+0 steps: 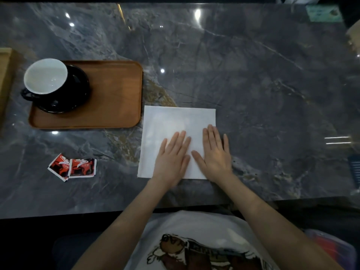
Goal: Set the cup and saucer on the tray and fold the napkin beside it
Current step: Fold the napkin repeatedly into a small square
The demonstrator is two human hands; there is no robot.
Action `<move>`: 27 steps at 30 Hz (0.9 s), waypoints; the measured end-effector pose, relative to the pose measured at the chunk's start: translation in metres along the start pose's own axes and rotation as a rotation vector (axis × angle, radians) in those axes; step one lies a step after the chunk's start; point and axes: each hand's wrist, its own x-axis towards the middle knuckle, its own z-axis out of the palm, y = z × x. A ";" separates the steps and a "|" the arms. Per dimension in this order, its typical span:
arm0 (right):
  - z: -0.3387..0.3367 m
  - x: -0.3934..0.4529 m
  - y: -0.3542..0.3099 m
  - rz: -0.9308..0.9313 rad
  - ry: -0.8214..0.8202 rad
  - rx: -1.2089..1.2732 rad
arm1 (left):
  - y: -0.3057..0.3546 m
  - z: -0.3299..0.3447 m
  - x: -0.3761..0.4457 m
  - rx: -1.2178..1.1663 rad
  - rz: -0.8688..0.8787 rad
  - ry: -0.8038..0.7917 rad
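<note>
A black cup with a white inside [45,76] stands on a black saucer [78,88] at the left end of the brown wooden tray [115,94]. Its handle points toward the near left. A white napkin [167,123] lies flat on the dark marble table, just right of the tray's near corner. My left hand [172,158] and my right hand [215,152] both rest palm down on the napkin's near half, fingers spread and flat. The right hand overlaps the napkin's right edge. Neither hand holds anything.
Two red sachets [73,166] lie on the table left of the napkin, near the front edge. A light wooden block [4,78] sits at the far left edge. A pale green card [323,13] lies at the far right corner.
</note>
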 end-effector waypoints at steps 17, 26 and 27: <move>-0.026 0.036 0.003 0.042 0.312 0.207 | -0.057 -0.069 0.043 0.096 -0.026 0.257; -0.080 0.110 0.010 -0.033 -0.260 -0.053 | -0.067 -0.108 0.105 0.331 0.088 -0.199; -0.083 0.114 0.009 -0.049 -0.288 -0.075 | -0.069 -0.110 0.108 0.310 0.069 -0.217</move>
